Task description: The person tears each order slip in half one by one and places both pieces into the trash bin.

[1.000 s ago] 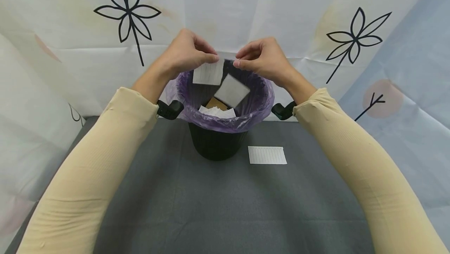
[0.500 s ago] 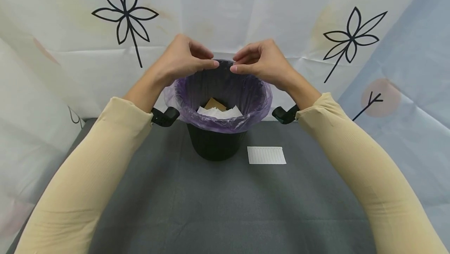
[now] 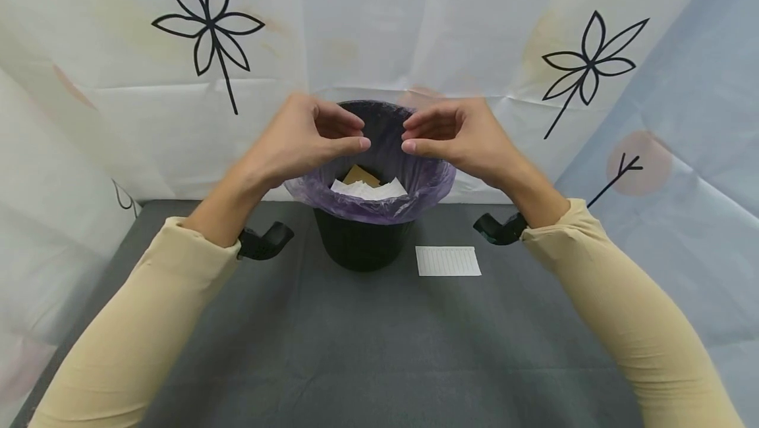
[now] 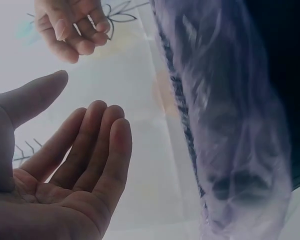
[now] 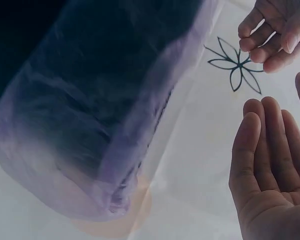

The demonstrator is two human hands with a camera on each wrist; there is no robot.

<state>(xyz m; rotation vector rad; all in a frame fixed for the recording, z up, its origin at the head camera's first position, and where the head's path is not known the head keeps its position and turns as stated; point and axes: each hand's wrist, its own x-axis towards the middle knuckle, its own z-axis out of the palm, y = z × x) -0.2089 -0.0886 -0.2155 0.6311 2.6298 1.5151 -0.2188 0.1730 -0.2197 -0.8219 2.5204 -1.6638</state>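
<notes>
In the head view a black trash can point(image 3: 363, 243) stands at the back of the table, lined with a purple plastic bag point(image 3: 356, 209) folded over its rim. White paper point(image 3: 370, 189) and a brown piece point(image 3: 360, 175) lie inside. My left hand point(image 3: 308, 135) is over the can's left side, fingers relaxed and holding nothing. Opposite it, my right hand point(image 3: 462, 135) hovers above the right side with loosely bent fingers and nothing in them. Both wrist views show the two palms facing each other, apart from the bag.
A white lined paper slip point(image 3: 448, 261) lies on the grey tablecloth point(image 3: 379, 329), right of the can. Behind stands a pale curtain point(image 3: 367, 20) with flower drawings. A thin cord point(image 3: 124, 196) hangs at the left.
A second ago white squares were at my left hand and falling into the can; now both hands are without them. The hands have come lower and drawn slightly apart.
</notes>
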